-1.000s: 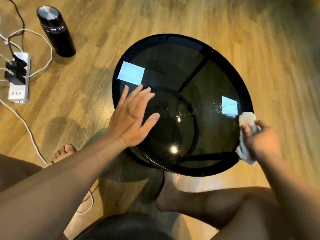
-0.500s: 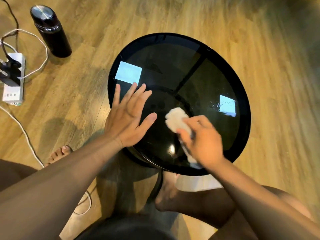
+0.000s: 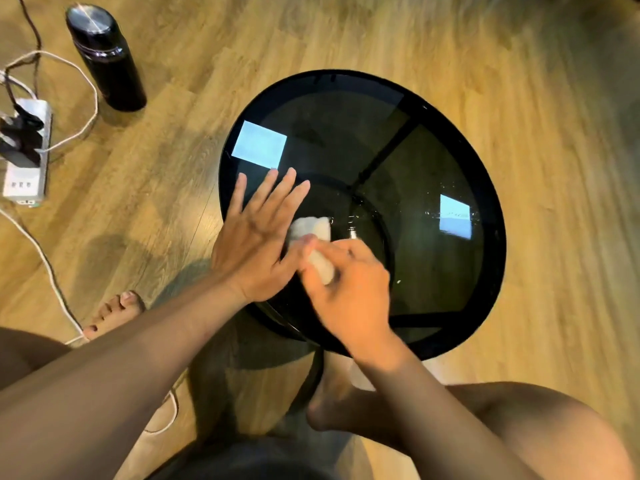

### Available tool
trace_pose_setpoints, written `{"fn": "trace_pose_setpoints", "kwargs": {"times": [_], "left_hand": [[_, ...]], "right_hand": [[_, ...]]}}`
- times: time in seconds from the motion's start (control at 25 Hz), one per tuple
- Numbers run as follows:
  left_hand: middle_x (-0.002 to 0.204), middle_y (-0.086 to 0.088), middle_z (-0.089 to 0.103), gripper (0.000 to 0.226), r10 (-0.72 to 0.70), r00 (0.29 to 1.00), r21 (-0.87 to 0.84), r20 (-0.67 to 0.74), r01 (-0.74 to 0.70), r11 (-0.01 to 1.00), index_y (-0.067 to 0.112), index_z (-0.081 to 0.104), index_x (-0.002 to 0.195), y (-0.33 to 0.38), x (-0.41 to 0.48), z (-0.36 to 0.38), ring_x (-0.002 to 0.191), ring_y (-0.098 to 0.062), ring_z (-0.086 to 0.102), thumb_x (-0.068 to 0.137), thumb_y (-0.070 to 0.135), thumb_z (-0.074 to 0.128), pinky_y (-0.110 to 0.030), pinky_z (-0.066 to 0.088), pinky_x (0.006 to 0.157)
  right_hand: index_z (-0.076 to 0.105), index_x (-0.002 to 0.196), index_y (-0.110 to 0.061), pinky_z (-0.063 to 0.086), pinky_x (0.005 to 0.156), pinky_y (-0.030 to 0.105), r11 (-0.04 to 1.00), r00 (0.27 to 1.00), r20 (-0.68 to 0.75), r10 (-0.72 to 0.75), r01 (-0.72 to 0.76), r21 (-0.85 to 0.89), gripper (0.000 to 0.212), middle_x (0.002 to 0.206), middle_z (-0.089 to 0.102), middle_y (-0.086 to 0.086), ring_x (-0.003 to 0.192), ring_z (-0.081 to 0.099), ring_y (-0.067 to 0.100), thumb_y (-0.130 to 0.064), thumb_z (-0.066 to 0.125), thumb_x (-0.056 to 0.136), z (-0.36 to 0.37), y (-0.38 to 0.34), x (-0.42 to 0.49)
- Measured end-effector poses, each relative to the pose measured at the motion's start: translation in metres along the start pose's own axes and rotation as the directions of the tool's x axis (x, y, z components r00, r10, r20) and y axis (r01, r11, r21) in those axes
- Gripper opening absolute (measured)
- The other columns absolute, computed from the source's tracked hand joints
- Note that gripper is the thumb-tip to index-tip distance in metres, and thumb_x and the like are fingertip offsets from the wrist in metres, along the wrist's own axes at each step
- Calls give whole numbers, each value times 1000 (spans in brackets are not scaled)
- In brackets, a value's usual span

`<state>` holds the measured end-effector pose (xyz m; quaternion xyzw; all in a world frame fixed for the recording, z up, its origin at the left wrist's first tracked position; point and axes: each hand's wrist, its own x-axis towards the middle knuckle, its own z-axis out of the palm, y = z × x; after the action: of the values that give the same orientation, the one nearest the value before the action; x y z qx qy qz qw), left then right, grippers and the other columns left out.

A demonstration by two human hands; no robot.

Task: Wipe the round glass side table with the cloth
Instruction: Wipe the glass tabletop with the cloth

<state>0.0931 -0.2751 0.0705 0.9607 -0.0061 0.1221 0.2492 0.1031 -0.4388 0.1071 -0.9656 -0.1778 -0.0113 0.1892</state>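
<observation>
The round glass side table [image 3: 433, 140] with a black rim stands on the wooden floor in front of me. My left hand [image 3: 258, 237] lies flat on the glass near its left edge, fingers spread, holding nothing. My right hand [image 3: 349, 292] is closed on a small white cloth [image 3: 311, 228] and presses it on the glass right beside my left thumb. Water droplets [image 3: 446, 209] glisten on the right part of the top. Two pale rectangular reflections show in the glass.
A black flask [image 3: 105, 57] stands on the floor at the upper left. A white power strip [image 3: 26, 157] with plugs and cables lies at the far left. My bare feet [image 3: 114, 315] rest beside and under the table.
My right hand has swept the cloth from the table's right rim across the glass to the left, until it meets my left hand. The left hand has stayed in place.
</observation>
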Motion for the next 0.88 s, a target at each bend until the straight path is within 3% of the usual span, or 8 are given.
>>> {"fn": "trace_pose_setpoints", "kwargs": {"times": [0.16,0.28,0.4,0.52,0.6,0.72,0.8,0.88], "left_hand": [[162,-11,31,69,1,1000,-35,-21,-2,999,12,34,153,0,0,1,153,-29,22,97,51,26,-57,5,124],[163,-10,30,67,-7,1000,5,-23,7,1000,12,32,153,-2,0,2,153,-29,22,98,51,26,-56,6,124],[162,-10,33,66,-3,999,-2,-43,3,1000,12,35,152,-2,0,3,152,-29,25,98,50,28,-55,7,124],[161,-10,34,65,-16,998,-15,-54,16,1000,12,36,151,-1,0,4,151,-28,26,98,49,30,-53,6,125],[161,-10,34,65,-18,998,-22,-61,17,1000,12,36,151,-2,0,4,151,-28,26,98,49,30,-52,5,125],[161,-12,34,68,7,998,-58,-67,-11,998,9,36,151,-2,-1,3,151,-29,27,98,50,29,-54,9,124],[161,-13,34,67,2,998,-100,-68,-8,995,10,36,150,-1,-1,2,151,-29,27,96,49,30,-54,10,124],[161,-12,33,66,0,998,-81,-55,-4,997,11,34,151,0,-1,3,151,-28,26,97,48,31,-50,7,125]], "right_hand": [[64,115,-30,57,66,34,969,967,72,-246,246,8,33,111,63,-1,92,66,21,-47,56,88,3,19,-5],[62,124,-19,53,82,42,975,994,-64,91,-102,-195,37,121,60,14,103,64,37,-39,61,92,-43,125,25],[54,131,-10,48,96,48,820,857,-100,505,-513,-254,47,127,57,29,112,57,48,-42,50,97,-87,197,53],[58,126,-10,48,94,51,774,795,-160,585,-606,-181,44,120,61,30,110,59,50,-41,50,97,-72,159,56],[66,119,-14,50,84,47,867,879,-174,444,-470,-166,38,112,64,24,100,64,47,-42,58,93,-41,97,37],[71,112,-22,54,76,37,998,997,-49,65,-65,-9,34,109,67,7,91,67,30,-43,60,88,6,0,-4],[69,115,-24,56,74,36,977,976,113,-187,172,128,35,112,63,1,91,65,21,-43,56,87,12,-17,-14],[65,121,-23,56,77,37,953,940,173,-295,276,123,37,115,61,5,96,64,24,-42,58,89,-4,24,-3]]}}
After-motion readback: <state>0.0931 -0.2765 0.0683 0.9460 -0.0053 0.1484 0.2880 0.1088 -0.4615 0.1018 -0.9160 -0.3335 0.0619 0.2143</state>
